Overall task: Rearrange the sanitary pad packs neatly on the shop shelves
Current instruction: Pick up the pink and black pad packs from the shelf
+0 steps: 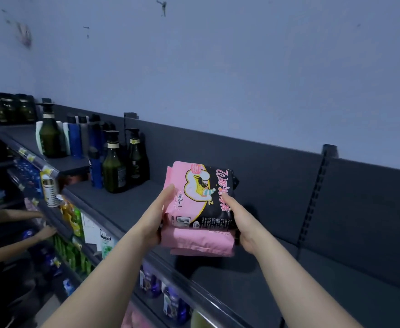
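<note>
— What stands on the top shelf [128,207]?

— To the left, a cluster of dark green pump bottles [115,166], and behind them blue bottles [74,140] in a row. The stretch of shelf in front of the grey back panel [277,181] carries only a shadow. Nothing stands between the hands and that spot.

— Anyone else about?

— Yes, another person's hand [46,232] reaches into a lower shelf at the far left, near green pouches [75,220]. Purple packs [150,282] sit on the level below.

— And the pads?

— A stack of pad packs [199,209] is held over the front part of the top shelf, right of the bottles and well apart from them. I cannot tell whether its bottom touches the shelf.

— How is it held?

— The left hand [157,216] clasps the left edge, the right hand [241,223] grasps the right side with its thumb on top.

— Its look?

— The top pack is pink and black, with a cartoon figure, a barcode and "2+1" printed on it. Plain pink packs lie underneath, slightly askew.
</note>
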`<action>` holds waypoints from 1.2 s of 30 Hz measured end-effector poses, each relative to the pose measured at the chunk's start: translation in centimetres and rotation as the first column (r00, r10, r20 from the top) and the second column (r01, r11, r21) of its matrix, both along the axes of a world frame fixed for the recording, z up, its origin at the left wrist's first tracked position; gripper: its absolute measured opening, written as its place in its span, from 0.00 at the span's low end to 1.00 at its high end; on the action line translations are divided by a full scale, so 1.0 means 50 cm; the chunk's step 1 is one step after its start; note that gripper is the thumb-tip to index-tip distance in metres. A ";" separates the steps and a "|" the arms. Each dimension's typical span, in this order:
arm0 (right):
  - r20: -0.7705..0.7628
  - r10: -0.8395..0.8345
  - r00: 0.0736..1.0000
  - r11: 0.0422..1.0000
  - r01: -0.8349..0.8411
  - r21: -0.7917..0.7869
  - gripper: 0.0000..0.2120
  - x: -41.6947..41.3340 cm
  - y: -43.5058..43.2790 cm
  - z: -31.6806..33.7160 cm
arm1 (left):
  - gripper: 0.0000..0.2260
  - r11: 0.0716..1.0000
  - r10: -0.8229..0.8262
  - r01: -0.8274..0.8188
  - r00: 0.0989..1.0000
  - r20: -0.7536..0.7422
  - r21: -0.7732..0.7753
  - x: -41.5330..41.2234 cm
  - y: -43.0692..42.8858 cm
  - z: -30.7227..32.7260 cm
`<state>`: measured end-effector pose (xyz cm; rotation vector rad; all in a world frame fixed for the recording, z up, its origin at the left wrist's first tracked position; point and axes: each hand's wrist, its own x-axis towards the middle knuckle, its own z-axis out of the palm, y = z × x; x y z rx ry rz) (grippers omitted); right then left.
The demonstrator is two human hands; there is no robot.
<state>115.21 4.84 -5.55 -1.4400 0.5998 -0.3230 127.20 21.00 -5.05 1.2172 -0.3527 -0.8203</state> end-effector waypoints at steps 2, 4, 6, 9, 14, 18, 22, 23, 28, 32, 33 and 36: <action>-0.006 -0.008 1.000 1.000 0.008 -0.001 0.19 0.068 -0.006 -0.012 | 0.21 1.000 -0.011 0.010 1.000 0.015 0.027 0.077 -0.011 -0.010; -0.019 -0.037 0.999 0.999 0.037 0.015 0.20 0.136 -0.008 -0.021 | 0.21 0.997 -0.048 0.046 0.998 0.028 0.062 0.154 -0.023 -0.019; -0.019 -0.057 0.998 0.998 0.058 0.031 0.20 0.200 -0.006 -0.024 | 0.20 0.993 -0.067 0.064 0.997 0.028 0.099 0.230 -0.035 -0.024; -0.032 -0.092 0.995 0.995 0.093 0.041 0.19 0.284 -0.007 -0.021 | 0.18 0.986 -0.090 0.085 0.995 0.032 0.146 0.338 -0.053 -0.029; -0.054 -0.174 0.983 0.982 0.178 0.067 0.19 0.403 -0.014 -0.029 | 0.14 0.972 -0.162 0.153 0.986 0.035 0.181 0.483 -0.087 -0.044; -0.090 -0.265 0.960 0.961 0.270 0.057 0.36 0.482 -0.017 -0.047 | 0.13 0.956 -0.163 0.143 0.985 0.058 0.255 0.576 -0.113 -0.064; -0.141 -0.333 0.932 0.942 0.322 -0.097 0.35 0.535 -0.011 -0.039 | 0.16 0.935 -0.089 -0.045 0.930 0.356 0.351 0.646 -0.138 -0.075; -0.165 -0.355 0.920 0.932 0.337 -0.131 0.35 0.546 -0.009 -0.036 | 0.19 0.931 -0.087 -0.067 0.914 0.397 0.359 0.659 -0.142 -0.075; -0.285 -0.424 0.860 0.890 0.337 -0.307 0.48 0.620 -0.006 -0.047 | 0.19 0.889 -0.140 -0.165 0.789 0.598 0.426 0.712 -0.151 -0.082; -0.368 -0.445 0.816 0.877 0.315 -0.363 0.52 0.645 0.004 -0.037 | 0.12 0.866 -0.179 -0.228 0.688 0.704 0.444 0.727 -0.144 -0.081; -0.365 -0.443 0.819 0.875 0.307 -0.374 0.52 0.642 0.006 -0.033 | 0.12 0.861 -0.182 -0.245 0.669 0.721 0.445 0.727 -0.140 -0.078; -0.340 -0.451 0.825 0.838 0.261 -0.479 0.50 0.629 0.005 -0.028 | 0.10 0.869 -0.186 -0.270 0.599 0.779 0.415 0.725 -0.132 -0.073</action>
